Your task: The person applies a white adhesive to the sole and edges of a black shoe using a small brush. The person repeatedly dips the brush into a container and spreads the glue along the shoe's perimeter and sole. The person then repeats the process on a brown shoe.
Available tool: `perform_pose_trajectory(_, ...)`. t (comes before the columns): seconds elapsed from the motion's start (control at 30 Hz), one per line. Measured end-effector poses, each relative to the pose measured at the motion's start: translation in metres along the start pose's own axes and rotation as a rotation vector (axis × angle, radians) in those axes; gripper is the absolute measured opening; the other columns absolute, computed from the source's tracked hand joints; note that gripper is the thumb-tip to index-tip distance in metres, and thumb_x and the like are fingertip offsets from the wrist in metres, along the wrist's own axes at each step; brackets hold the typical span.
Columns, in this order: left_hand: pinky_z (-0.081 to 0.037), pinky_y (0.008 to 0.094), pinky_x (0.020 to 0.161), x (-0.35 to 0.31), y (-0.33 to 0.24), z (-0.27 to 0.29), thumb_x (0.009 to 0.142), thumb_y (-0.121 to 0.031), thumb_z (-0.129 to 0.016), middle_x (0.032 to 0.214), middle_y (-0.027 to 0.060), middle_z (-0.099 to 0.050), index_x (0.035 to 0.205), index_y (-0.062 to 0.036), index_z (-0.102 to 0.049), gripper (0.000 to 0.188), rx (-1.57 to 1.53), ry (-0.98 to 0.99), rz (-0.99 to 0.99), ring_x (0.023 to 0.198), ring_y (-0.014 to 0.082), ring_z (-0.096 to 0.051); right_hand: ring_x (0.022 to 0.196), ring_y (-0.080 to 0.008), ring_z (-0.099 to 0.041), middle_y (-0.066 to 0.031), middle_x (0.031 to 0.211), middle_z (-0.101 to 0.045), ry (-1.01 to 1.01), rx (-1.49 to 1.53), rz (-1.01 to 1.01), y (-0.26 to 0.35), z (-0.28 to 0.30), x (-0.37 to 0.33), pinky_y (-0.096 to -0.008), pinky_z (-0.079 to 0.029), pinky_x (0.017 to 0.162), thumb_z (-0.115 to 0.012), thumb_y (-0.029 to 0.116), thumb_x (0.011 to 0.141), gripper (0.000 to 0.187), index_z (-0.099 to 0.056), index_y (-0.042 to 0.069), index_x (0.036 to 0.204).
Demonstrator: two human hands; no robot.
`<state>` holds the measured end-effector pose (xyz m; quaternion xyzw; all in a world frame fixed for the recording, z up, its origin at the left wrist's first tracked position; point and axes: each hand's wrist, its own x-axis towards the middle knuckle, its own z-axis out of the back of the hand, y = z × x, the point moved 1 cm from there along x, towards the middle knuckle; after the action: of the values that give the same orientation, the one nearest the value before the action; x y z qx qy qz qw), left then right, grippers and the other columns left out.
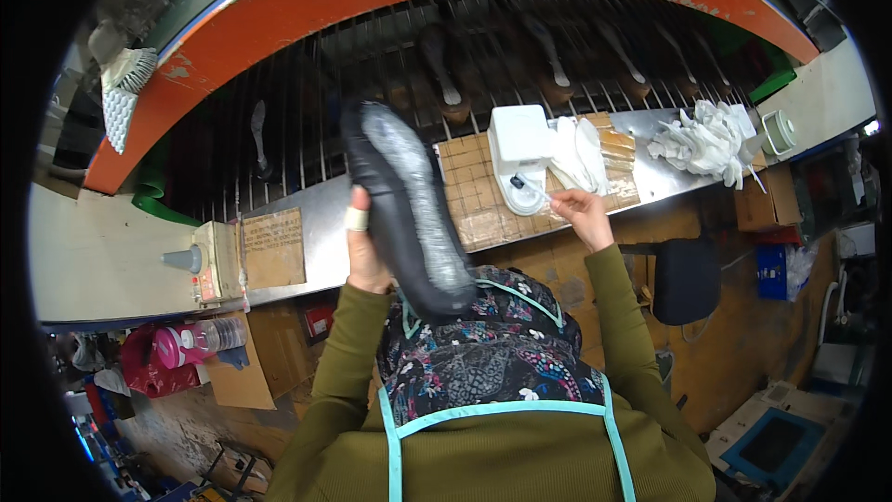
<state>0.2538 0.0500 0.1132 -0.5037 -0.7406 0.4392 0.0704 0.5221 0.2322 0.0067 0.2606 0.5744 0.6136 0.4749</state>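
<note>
My left hand (360, 246) is closed round the side of a black shoe upper (378, 177), its underside turned toward me with a pale, shiny strip (413, 191) down the middle. White tape wraps the thumb. In my right hand (587, 216) the fingers pinch the pale handle of a small brush (537, 188). Its dark head is over the open front cup of a white plastic dispenser (519, 135). White gloves or cloths (581, 151) lie beside the dispenser on a cardboard sheet (472, 223).
Behind the bench runs a rack of metal rods (325, 84) carrying several dark shoes (548, 51) under an orange beam (223, 42). Crumpled white tissue (704, 141) is piled on the right. A cardboard piece (271, 249) and a grey cone (183, 258) lie left; a black stool (688, 281) stands right.
</note>
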Motion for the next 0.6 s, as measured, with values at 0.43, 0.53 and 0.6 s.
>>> perform_pose_trajectory(0.43, -0.043, 0.0288, 0.096, 0.000, 0.000, -0.058, 0.082, -0.033, -0.071, 0.118, 0.0093, -0.060, 0.131, 0.0029, -0.048, 0.065, 0.182, 0.405, -0.300, 0.107, 0.0162, -0.057, 0.074, -0.0095, -0.055, -0.0038, 0.095, -0.054, -0.177, -0.029, 0.838, 0.190, -0.038, -0.059, -0.0208, -0.046, 0.059, -0.072, -0.001, 0.081, 0.018, -0.074, 0.003, 0.099)
perform_pose_trajectory(0.53, -0.039, 0.0292, 0.100, -0.001, -0.003, -0.057, 0.082, -0.025, -0.071, 0.122, 0.0103, -0.058, 0.134, 0.0058, -0.045, 0.066, 0.230, 0.428, -0.318, 0.112, 0.0167, -0.054, 0.076, -0.0092, -0.054, -0.0033, 0.094, -0.054, -0.174, -0.034, 0.833, 0.191, -0.044, -0.051, -0.0205, -0.045, 0.059, -0.072, 0.001, 0.082, 0.018, -0.074, 0.003, 0.099)
perform_pose_trajectory(0.6, -0.039, 0.0293, 0.101, 0.000, -0.005, -0.057, 0.082, -0.023, -0.072, 0.122, 0.0109, -0.058, 0.134, 0.0071, -0.044, 0.067, 0.260, 0.443, -0.359, 0.113, 0.0172, -0.054, 0.077, -0.0089, -0.053, -0.0029, 0.093, -0.053, -0.179, -0.010, 0.827, 0.195, -0.047, -0.045, -0.0203, -0.044, 0.059, -0.072, 0.001, 0.082, 0.018, -0.074, 0.004, 0.099)
